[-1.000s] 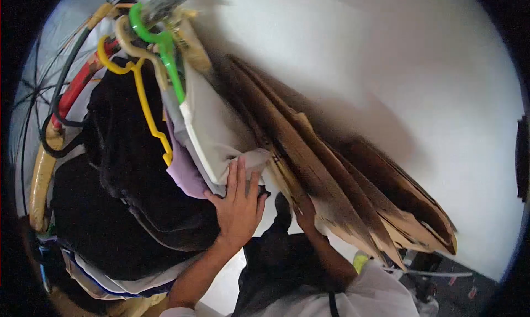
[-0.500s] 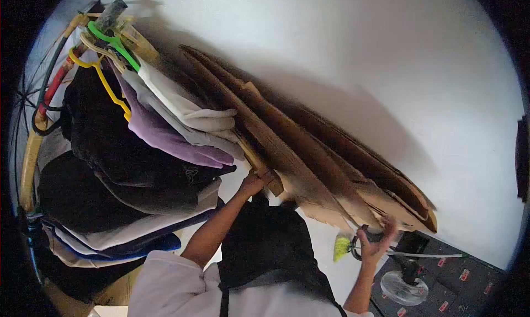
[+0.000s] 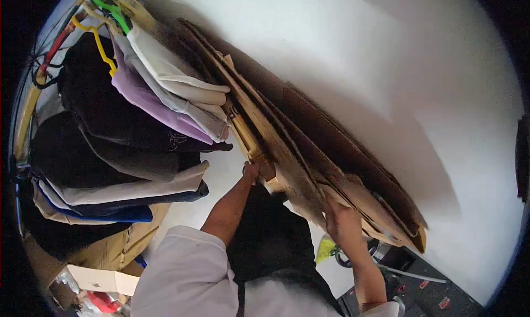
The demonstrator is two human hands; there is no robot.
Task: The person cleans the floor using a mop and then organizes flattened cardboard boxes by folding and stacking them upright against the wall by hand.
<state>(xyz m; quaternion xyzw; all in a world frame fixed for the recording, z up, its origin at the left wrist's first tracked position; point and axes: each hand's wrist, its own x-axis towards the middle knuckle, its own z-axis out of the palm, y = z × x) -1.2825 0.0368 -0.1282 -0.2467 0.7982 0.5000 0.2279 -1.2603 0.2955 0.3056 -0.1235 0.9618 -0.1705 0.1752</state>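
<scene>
Flattened cardboard boxes (image 3: 287,168) lean in a slanting stack against the white wall. My left hand (image 3: 251,172) is closed at the near edge of the front cardboard, by a folded brown flap; its fingers are partly hidden. Lower down, my right hand (image 3: 343,224) grips the edge of the front cardboard sheet, fingers curled over it. Behind the front sheet, other cardboard sheets (image 3: 353,146) stand slightly apart from one another. Beneath my right wrist are a dark looped cable (image 3: 342,257) and a yellow-green bristly thing (image 3: 326,249).
Clothes on a rack (image 3: 25,124) fill the left side, among them a purple garment (image 3: 149,104) and black ones (image 3: 110,102). An open box (image 3: 105,279) with mixed items stands at lower left. Dark boxes with red labels (image 3: 441,295) lie at lower right. The white wall (image 3: 441,68) rises behind.
My right hand has gone from open fingers near the cable to a grip on the cardboard edge, moving up and left. The view has shifted, showing the open box at lower left.
</scene>
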